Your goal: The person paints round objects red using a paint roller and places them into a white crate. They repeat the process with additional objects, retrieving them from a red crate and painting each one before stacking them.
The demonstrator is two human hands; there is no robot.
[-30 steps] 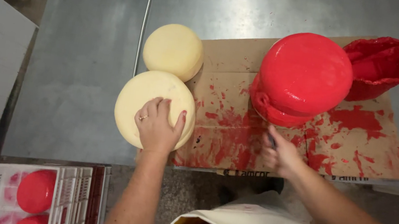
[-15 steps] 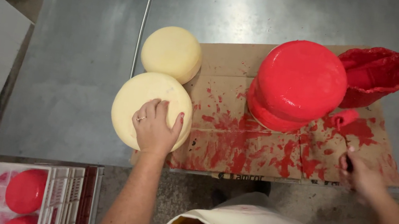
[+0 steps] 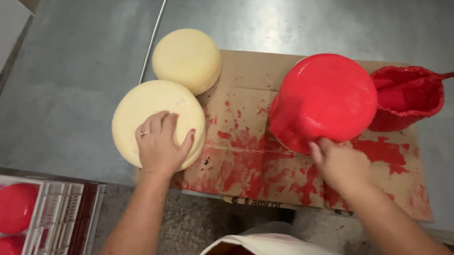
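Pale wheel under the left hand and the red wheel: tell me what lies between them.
Head view: only paint-splashed cardboard lies between the pale wheel and red wheel; nothing stands on that stretch.

A smaller pale wheel (image 3: 187, 58) sits mid-counter (image 3: 79, 62), at the cardboard sheet's (image 3: 248, 73) far left corner. A red-coated pot (image 3: 407, 98) stands at its far right corner. Below the counter's near left corner, a white crate (image 3: 58, 216) holds red wheels (image 3: 12, 207).

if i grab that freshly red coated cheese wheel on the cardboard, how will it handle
The red-coated wheel looks glossy and wet, so it is probably slippery and easy to smear; the right hand touches only its lower edge. Thick and solid like the pale wheel, it is likely stiff and heavy. Lying flat, it should not roll.
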